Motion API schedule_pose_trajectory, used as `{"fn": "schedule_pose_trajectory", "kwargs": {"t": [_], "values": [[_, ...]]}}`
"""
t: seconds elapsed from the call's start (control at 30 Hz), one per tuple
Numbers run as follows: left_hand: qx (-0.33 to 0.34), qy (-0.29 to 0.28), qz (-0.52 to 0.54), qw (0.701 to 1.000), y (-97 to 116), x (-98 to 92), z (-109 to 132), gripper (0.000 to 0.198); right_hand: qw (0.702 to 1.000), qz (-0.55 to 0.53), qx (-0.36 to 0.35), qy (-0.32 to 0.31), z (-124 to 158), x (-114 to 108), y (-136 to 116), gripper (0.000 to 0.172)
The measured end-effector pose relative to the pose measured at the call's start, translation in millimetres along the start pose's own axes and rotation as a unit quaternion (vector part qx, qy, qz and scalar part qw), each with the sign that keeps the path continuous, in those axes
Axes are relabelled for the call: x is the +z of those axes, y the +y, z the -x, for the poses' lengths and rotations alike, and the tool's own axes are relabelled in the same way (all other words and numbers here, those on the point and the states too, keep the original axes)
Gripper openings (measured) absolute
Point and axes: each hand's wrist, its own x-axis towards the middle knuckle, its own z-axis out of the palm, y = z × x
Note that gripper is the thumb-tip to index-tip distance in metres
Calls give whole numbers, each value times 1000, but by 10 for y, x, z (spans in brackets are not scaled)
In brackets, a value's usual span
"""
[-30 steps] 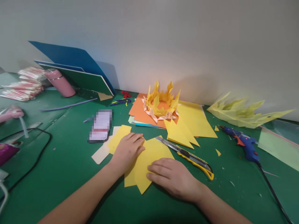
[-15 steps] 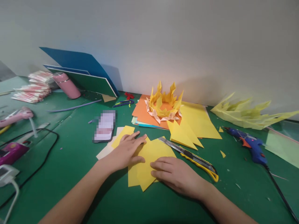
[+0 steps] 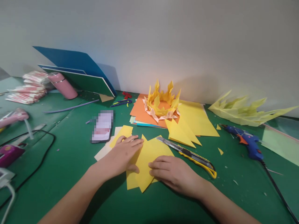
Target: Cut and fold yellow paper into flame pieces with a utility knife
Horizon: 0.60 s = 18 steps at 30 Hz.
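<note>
Several sheets of yellow paper (image 3: pixel 146 165) lie overlapped in front of me. My left hand (image 3: pixel 121 154) rests over their left side, palm down, its fingers stretched out and the thumb apart. On the right side of the sheets, my right hand (image 3: pixel 173 172) lies with its fingers extended and the fingertips on the paper. Neither hand is gripping anything; what is under the palms is hidden. A yellow utility knife (image 3: pixel 189 155) with its blade out lies just beyond my right hand. Past my left fingers is another yellow piece of paper (image 3: pixel 122 133).
A folded-paper crown (image 3: pixel 162 105) sits on stacked coloured paper (image 3: pixel 137 109). A phone (image 3: pixel 102 126) lies left of it. At right are a blue glue gun (image 3: pixel 249 141) and a pale yellow folded-paper piece (image 3: pixel 245 110). A pink bottle (image 3: pixel 63 85) leans at the back left.
My left hand has slid slightly left and down over the paper, its fingers drawn closer together. My right hand stays nearly in place. The whole view has shifted a little.
</note>
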Motion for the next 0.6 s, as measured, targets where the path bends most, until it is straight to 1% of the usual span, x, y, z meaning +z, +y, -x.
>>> {"fn": "schedule_pose_trajectory", "kwargs": {"t": [0.1,0.17,0.37,0.43,0.5,0.6], "values": [[18,-9,42,999,-18,-11,19,68,1000,-5,-8,0,26,8,11,28],[31,-24,70,997,-8,-37,21,63,1000,-28,-1,6,33,16,20,28],[31,-68,90,993,66,-98,-20,62,990,-110,82,26,-40,-25,60,21],[37,-62,86,994,75,-93,-36,53,988,-126,84,7,-48,-83,80,18],[51,-43,78,995,71,-79,-49,43,986,-143,83,-26,-28,-150,98,15],[62,-15,74,995,56,-51,-66,34,984,-144,96,-51,27,-228,114,19]]}}
